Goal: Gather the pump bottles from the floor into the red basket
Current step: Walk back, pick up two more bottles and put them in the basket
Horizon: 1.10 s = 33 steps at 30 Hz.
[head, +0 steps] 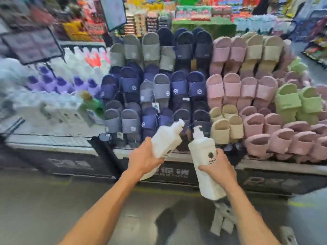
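1. Two white pump bottles were both off the floor, held in air before the stand. Left pump bottle [165, 140] was tilted, nozzle pointing up-right. Right pump bottle [206, 165] was near upright w/ a dark round label facing the cam.
2. Bottles sat just beside each other; contact unclear.
3. L hand [143, 160] gripped the left bottle's lower body, fingers curled round it.
4. R hand [218, 171] gripped the right bottle mid-body, thumb across the front, fingers wrapped behind.
5. Behind: slipper display [177, 85], rows of grey, navy, pink, beige and green pairs.
6. Further left: purple-capped bottles [58, 84], blurred.
7. Below: grey floor [53, 200].
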Each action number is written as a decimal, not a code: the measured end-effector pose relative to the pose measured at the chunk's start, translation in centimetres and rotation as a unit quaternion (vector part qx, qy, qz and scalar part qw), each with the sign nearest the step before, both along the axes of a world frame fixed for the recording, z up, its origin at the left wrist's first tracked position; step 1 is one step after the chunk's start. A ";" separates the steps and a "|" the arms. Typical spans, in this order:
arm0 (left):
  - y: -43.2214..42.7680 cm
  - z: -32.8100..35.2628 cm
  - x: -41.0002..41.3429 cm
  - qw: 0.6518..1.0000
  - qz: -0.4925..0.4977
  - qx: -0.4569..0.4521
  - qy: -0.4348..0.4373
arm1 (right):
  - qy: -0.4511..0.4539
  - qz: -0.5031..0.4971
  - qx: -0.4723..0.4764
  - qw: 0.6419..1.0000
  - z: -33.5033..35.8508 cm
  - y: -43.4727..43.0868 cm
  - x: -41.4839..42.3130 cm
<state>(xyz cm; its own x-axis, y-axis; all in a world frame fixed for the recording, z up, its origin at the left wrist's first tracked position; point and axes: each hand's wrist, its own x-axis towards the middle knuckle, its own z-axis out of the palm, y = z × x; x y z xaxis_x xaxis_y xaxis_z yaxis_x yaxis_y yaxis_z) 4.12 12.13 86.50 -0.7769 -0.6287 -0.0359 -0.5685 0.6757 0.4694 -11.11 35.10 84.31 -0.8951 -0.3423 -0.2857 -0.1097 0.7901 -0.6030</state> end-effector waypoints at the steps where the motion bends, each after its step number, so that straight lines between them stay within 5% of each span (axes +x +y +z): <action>1: -2.0 0.2 2.2 1.000 0.024 -0.006 -0.005 | 0.006 0.033 -0.006 0.999 0.2 -2.9 0.9; 16: -17.8 1.7 29.8 0.920 0.390 -0.014 -0.012 | 0.041 0.417 -0.042 0.907 2.9 -37.4 20.3; 33: -30.8 2.2 42.5 0.783 0.623 0.006 0.006 | 0.040 0.632 -0.035 0.773 2.2 -62.0 33.5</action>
<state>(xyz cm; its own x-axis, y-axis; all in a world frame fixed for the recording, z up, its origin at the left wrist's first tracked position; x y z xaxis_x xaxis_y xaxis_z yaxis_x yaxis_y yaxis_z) 46.58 -18.63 88.75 0.4372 -0.8982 -0.0454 -0.7778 -0.4030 0.4824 22.34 -26.94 86.56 0.1536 -0.9703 -0.1871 -0.8066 -0.0137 -0.5910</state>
